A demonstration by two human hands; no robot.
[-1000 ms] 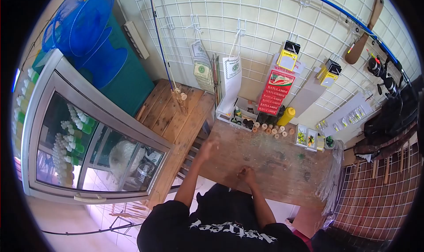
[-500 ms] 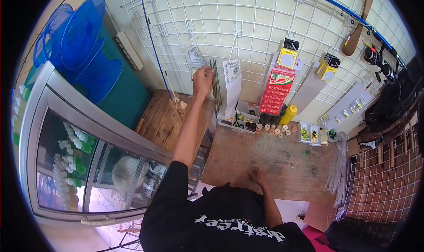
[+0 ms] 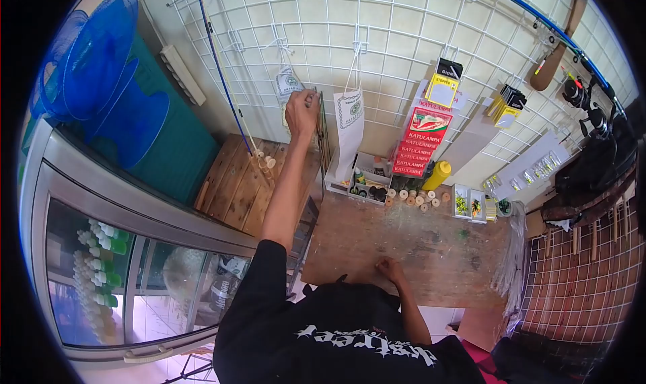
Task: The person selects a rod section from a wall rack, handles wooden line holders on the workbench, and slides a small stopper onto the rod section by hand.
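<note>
My left hand is raised at the wall grid, its fingers bent together near the tops of thin dark rods and in front of the hanging packets. Whether its fingertips grip a rod is too small to tell. To its right hangs a white printed strip. My right hand rests low over the front of the wooden table, fingers curled; anything inside them is hidden.
At the left stands a glass cabinet beside a slatted wooden surface. A divided tray, wooden spools, a yellow bottle and small boxes line the table's back edge. Red packets hang above.
My left hand has risen from above the table's left side to the wall grid, its fingers now bent beside the rods. My right hand has stayed low at the table's front.
</note>
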